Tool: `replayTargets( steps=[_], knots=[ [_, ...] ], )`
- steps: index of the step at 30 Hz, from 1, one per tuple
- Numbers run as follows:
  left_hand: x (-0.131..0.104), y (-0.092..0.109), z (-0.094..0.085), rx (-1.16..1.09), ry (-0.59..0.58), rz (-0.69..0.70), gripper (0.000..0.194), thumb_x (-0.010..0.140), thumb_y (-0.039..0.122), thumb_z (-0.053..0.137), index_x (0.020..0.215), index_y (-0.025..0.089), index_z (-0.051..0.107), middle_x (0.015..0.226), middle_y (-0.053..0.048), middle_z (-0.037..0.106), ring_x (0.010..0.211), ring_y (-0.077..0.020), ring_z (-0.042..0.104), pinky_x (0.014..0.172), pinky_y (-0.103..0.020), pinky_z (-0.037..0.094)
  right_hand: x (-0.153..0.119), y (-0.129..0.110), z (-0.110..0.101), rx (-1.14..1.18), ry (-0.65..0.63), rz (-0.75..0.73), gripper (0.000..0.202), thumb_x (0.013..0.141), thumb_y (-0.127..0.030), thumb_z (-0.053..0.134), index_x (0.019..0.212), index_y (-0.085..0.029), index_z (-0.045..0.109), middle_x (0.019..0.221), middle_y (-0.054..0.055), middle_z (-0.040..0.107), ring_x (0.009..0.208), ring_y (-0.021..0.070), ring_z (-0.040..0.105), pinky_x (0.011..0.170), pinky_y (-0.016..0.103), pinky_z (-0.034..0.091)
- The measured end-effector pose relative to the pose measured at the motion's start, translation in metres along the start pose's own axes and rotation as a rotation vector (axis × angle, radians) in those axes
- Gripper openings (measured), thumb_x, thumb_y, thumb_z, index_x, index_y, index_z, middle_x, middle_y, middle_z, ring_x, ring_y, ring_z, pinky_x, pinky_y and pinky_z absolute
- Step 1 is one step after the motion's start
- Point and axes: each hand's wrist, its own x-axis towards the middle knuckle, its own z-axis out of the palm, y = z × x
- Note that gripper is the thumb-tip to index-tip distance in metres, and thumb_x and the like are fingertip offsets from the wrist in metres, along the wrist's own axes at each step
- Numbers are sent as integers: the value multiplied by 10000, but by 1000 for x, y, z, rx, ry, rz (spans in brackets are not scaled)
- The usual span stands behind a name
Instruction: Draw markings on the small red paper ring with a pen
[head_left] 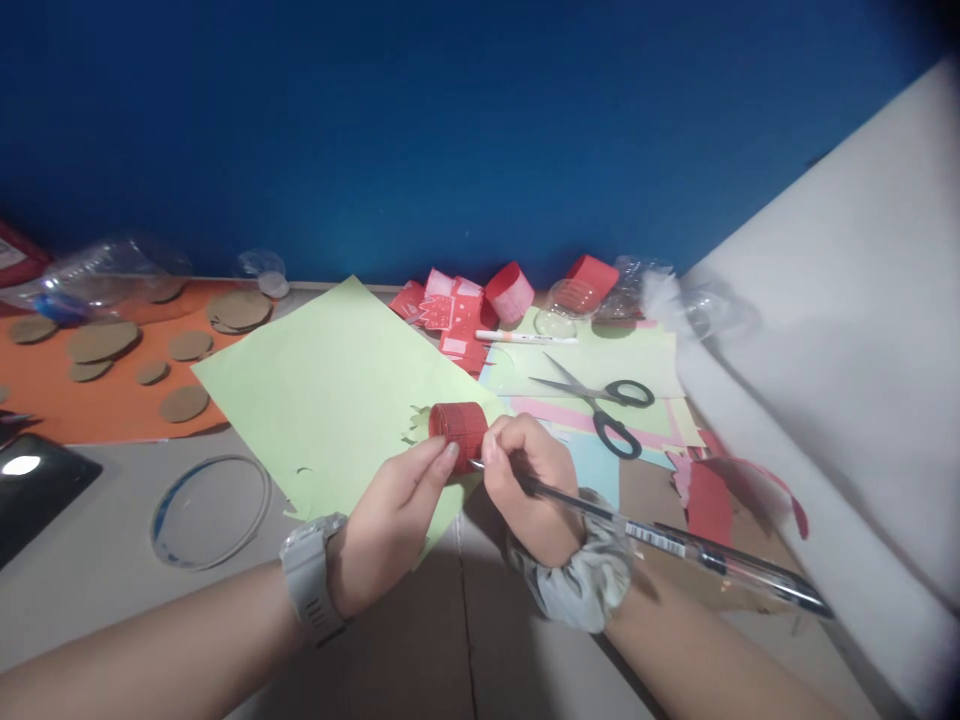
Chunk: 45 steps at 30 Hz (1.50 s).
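Observation:
Between thumb and fingers, my left hand (401,515) pinches a small red paper ring (466,428) with dark lines on its outside. My right hand (536,480) is closed round a clear-barrelled pen (675,540), whose tip meets the lower right of the ring. The pen's long barrel slants down to the right. Beneath both hands lies a light green paper sheet (322,370), with small cut green scraps (417,425) just left of the ring. Black-handled scissors (600,395) rest spread on papers to the right of my right hand.
Cardboard discs (105,341) lie on orange paper (45,415), near a plastic bottle (112,275). A tape ring (211,512) and a dark phone-like device (41,490) sit at left. Red paper pieces (461,315), a marker (525,338) and red scraps (709,500) lie behind and right.

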Motion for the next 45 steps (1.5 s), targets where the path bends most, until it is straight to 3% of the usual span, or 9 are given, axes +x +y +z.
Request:
replayTargets(
  steps=[26, 37, 41, 45],
  knots=[
    [0, 0, 1, -43, -8, -24, 287, 987, 352, 411, 781, 192, 532, 771, -2, 593, 905, -191, 562, 803, -252, 437, 2, -1, -1, -40, -27, -43, 235, 892, -108, 512, 720, -220, 397, 677, -45, 489, 563, 95, 415, 533, 239, 340],
    [0, -3, 1, -62, -10, -20, 296, 993, 356, 411, 784, 193, 541, 777, 1, 588, 832, -173, 544, 823, -264, 434, 2, -1, -2, -57, -63, -55, 247, 875, -98, 525, 700, -216, 396, 661, -44, 484, 570, 97, 411, 537, 240, 339],
    [0, -1, 0, -68, -17, -19, 304, 994, 356, 408, 800, 185, 568, 779, -4, 606, 795, -170, 542, 794, -262, 444, 1, -2, 0, 33, -3, -31, 234, 906, -122, 494, 714, -221, 404, 649, -43, 472, 540, 99, 403, 509, 242, 342],
    [-1, 5, -1, -80, 15, -9, 310, 990, 340, 418, 788, 179, 590, 769, -6, 633, 766, -168, 557, 751, -250, 456, -1, -6, 2, 89, 28, -156, 224, 867, -59, 485, 736, -228, 416, 642, -38, 466, 515, 99, 410, 482, 244, 334]
  ],
)
